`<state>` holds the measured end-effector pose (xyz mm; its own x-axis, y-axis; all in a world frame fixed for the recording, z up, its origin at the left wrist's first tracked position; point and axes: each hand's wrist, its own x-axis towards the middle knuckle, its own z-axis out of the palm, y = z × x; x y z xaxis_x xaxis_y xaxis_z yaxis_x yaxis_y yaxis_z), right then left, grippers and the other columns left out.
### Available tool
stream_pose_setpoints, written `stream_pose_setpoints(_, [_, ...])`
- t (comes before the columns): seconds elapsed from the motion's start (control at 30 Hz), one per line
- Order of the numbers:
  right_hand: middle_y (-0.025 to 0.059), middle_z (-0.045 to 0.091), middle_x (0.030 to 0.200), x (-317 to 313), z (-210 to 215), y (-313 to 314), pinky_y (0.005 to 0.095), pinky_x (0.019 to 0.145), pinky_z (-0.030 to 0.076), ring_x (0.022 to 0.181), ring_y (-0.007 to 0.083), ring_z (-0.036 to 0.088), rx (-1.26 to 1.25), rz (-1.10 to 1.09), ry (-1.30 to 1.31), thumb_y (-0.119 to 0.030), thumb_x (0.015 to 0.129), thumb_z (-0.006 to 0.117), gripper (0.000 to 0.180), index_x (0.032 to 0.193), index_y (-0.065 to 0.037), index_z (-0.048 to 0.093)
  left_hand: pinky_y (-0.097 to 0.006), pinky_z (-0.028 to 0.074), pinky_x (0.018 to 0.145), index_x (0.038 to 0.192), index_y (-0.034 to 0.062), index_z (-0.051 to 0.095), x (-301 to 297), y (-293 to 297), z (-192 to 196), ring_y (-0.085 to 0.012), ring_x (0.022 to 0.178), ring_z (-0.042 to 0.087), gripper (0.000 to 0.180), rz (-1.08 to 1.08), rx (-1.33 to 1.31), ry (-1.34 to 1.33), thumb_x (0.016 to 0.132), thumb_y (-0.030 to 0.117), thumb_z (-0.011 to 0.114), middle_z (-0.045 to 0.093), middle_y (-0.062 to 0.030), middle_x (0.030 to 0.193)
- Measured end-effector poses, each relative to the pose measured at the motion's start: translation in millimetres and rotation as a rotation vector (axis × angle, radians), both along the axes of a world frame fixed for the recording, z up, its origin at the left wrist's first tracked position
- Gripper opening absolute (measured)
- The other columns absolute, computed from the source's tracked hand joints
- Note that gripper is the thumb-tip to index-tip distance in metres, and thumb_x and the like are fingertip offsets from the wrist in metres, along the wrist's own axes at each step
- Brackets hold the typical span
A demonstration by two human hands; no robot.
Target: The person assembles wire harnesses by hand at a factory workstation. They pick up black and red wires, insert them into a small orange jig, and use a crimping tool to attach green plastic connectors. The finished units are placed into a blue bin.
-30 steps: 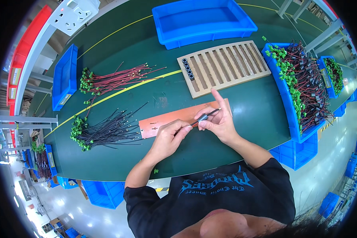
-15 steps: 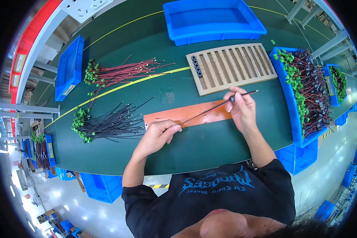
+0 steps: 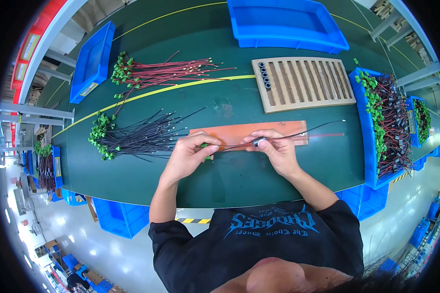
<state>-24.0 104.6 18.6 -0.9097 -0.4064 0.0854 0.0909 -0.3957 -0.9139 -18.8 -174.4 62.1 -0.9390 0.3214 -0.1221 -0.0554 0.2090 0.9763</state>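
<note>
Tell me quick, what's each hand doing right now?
Left hand: closed, pinching thin wires.
Right hand: closed, holding a small dark tube.

held wires [image 3: 319, 129]: black, red | mat [image 3: 234, 134]: orange | connectors [image 3: 101, 133]: green | bin [image 3: 288, 25]: blue | tabletop [image 3: 259, 188]: green, yellow-lined

Bright, even, cool light fills the workspace, leaving soft, faint shadows on the green table [image 3: 239, 183]. White reflections spot the glossy floor [image 3: 127, 261], with strong glare toward the lower left. Fisheye distortion bows the table's long sides; detail near the black rim is perhaps out of focus.
</note>
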Motion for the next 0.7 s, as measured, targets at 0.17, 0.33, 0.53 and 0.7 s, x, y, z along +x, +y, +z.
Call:
stream_pose_setpoints(0.17, [0.0149,0.071,0.128,1.0,-5.4,-21.1,0.0374,0.097,0.062,0.12,0.0243,0.068,0.03,0.129,-0.046,-0.007,0.108,0.058,0.027,0.133,-0.001,0.066,-0.025,0.058,0.072,0.117,-0.0022,0.071,3.9,-6.5,-15.8,-0.0151,0.091,0.071,0.019,-0.01,0.194,-0.008,0.098,-0.004,0.069,0.069,-0.0082,0.108])
stream_pose_setpoints(0.33, [0.0147,0.07,0.129,0.6,-17.8,-29.7,0.0364,0.094,0.063,0.117,0.0231,0.069,0.066,0.04,-0.088,-0.007,0.108,0.057,0.026,0.131,-0.001,0.067,-0.031,0.06,0.091,0.124,-0.0034,0.067,1.2,-33.4,-31.9,-0.0202,0.106,0.073,0.023,0.092,0.319,-0.199,0.101,-0.005,0.064,0.069,-0.0135,0.125])
stream_pose_setpoints(0.53, [0.0171,0.069,0.13,-2.4,-22.7,-32.7,0.0348,0.091,0.063,0.112,0.0225,0.07,0.023,0.032,-0.16,-0.008,0.108,0.057,0.027,0.133,0.0,0.065,-0.031,0.062,0.093,0.115,-0.0057,0.073,-1.6,-32.1,-40.5,-0.0212,0.106,0.073,0.02,0.159,0.291,-0.047,0.096,-0.007,0.068,0.07,-0.0135,0.122])
stream_pose_setpoints(0.7, [0.0193,0.069,0.13,-5.6,-23.2,-34.4,0.0364,0.089,0.064,0.115,0.0241,0.069,0.053,0.03,-0.137,-0.009,0.108,0.058,0.026,0.133,0.0,0.062,-0.029,0.063,0.091,0.112,-0.0044,0.076,-3.3,-30.8,-47.1,-0.0196,0.102,0.073,0.022,0.189,0.084,0.141,0.091,-0.01,0.072,0.071,-0.0136,0.119])
